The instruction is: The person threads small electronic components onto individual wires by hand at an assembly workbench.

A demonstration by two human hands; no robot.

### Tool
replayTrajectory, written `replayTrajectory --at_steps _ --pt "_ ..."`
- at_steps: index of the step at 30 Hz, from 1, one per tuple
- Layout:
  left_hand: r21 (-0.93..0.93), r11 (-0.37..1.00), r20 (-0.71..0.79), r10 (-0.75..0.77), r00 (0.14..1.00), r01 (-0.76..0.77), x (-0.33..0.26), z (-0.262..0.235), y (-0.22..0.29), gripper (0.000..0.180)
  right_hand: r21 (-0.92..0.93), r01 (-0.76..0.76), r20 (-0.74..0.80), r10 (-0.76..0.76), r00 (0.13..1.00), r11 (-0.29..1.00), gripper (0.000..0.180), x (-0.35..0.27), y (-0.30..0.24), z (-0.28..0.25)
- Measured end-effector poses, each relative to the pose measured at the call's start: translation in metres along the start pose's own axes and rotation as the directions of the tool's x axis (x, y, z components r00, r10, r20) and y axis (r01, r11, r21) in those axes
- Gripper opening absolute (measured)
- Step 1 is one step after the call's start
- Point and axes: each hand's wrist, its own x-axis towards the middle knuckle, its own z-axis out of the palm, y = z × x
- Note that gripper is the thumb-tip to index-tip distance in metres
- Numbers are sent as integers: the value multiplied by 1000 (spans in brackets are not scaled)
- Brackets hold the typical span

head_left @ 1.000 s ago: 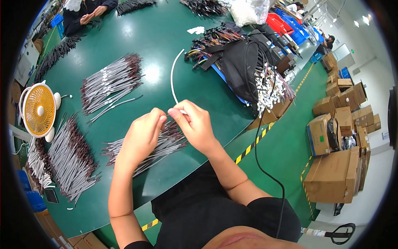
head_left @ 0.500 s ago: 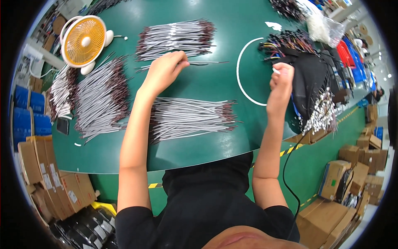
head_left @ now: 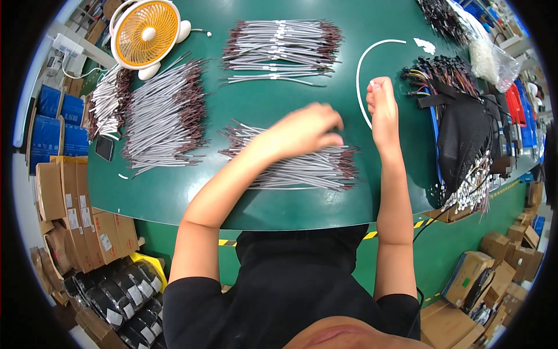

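My left hand [head_left: 308, 132], slightly blurred, is over the near pile of grey cables [head_left: 290, 171] with brown ends. Its thumb and curled fingers are apart, and nothing shows between them. My right hand [head_left: 383, 113] is raised to the right of that pile, fingers closed on a white tube [head_left: 359, 72]. The tube bows out in a long arc to the left of the hand, its far end lying on the table. Farther off lies a row of grey cables [head_left: 282, 46] with white bands around their middles. One banded cable [head_left: 273, 77] lies at its near side.
A larger pile of grey cables [head_left: 163, 116] lies left, beside shorter white-ended ones [head_left: 110, 104] and a phone [head_left: 104, 148]. An orange and white fan [head_left: 148, 35] stands behind. At right are a black bag [head_left: 465, 128], dark connector wires [head_left: 444, 75] and white scraps [head_left: 425, 46].
My left hand has left the banded cable at the far row and moved right and nearer, over the near pile. My right hand still grips the white tube. The whole view has shifted.
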Motion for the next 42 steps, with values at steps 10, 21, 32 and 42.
replayTrajectory --at_steps 10,21,32,42 --pt "-340 891 -112 -357 927 301 2 -30 -12 14 92 20 244 -42 969 996 13 -9 -12 9" --pt "-383 875 -136 -370 919 295 5 -33 -5 12 -240 292 158 -260 953 926 11 -19 -13 22" --pt "-368 891 -174 -349 921 267 6 -33 -4 13 -171 230 167 -202 965 958 15 -20 -9 23" --pt "-359 900 -204 -334 920 247 5 -34 -3 11 -95 180 151 -164 975 979 18 -19 -8 24"
